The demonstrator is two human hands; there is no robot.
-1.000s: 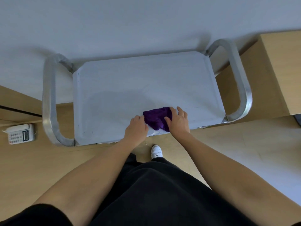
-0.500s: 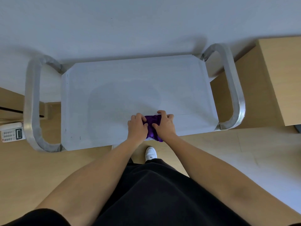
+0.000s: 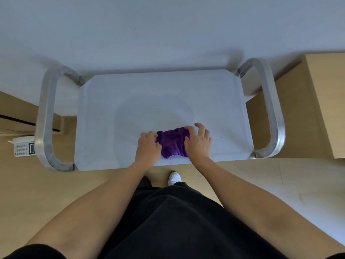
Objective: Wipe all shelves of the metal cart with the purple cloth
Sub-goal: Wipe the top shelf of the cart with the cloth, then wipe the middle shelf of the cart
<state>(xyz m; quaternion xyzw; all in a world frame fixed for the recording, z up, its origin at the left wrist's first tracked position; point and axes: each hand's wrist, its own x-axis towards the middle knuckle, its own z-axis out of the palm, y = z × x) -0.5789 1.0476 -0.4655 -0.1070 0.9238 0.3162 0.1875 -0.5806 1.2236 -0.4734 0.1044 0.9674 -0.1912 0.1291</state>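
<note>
Head: hands (image 3: 148, 148) (image 3: 198, 142) grip purple cloth (image 3: 171, 143) (phone (image 3: 23, 148) illegible).

Along the top of my view runs a plain pale grey wall (image 3: 168, 25). Below it I see a light wooden floor (image 3: 56, 193), which turns paler toward the lower right. At the far left lies a white desk telephone with a grey keypad and a small dark display (image 3: 23, 147); its right edge is hidden. Just above it is a light wooden unit with a dark horizontal slot (image 3: 16, 113). A light wooden cabinet (image 3: 328, 101) stands at the right edge. Near the middle, the toe of a white shoe (image 3: 174, 178) pokes out from under a black garment (image 3: 177, 221).
</note>
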